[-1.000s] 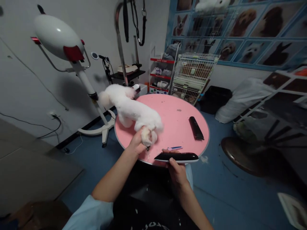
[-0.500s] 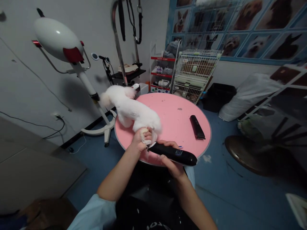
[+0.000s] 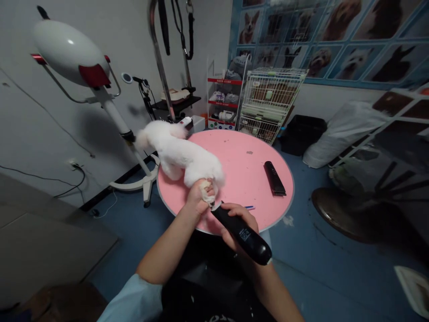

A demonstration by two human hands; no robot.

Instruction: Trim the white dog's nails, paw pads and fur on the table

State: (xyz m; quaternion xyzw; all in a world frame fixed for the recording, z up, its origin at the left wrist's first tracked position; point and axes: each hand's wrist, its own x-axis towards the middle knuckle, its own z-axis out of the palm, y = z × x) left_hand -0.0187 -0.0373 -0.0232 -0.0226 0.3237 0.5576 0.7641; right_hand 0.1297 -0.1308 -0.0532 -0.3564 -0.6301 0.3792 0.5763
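A white fluffy dog (image 3: 187,154) stands on the round pink table (image 3: 234,147), its rear toward me and its head at the far left. My left hand (image 3: 200,197) is closed around one of its paws (image 3: 208,192), lifted behind its body near the table's front edge. In my right hand (image 3: 239,219) lies a black hair clipper (image 3: 243,235), gripped along its body. The clipper's blade end is at the paw; whether it touches the pads I cannot tell.
A second black clipper (image 3: 275,179) and a blue pen-like stick (image 3: 250,207) lie on the table's right part. Left stands a white dryer (image 3: 70,49) on a wheeled stand. Behind are a metal grooming arm (image 3: 159,58), shelves (image 3: 224,105) and wire cages (image 3: 273,96).
The clipper has turned, its rear end swinging down toward me while its blade stays at the paw. My right hand has turned with it. The view has shifted slightly.
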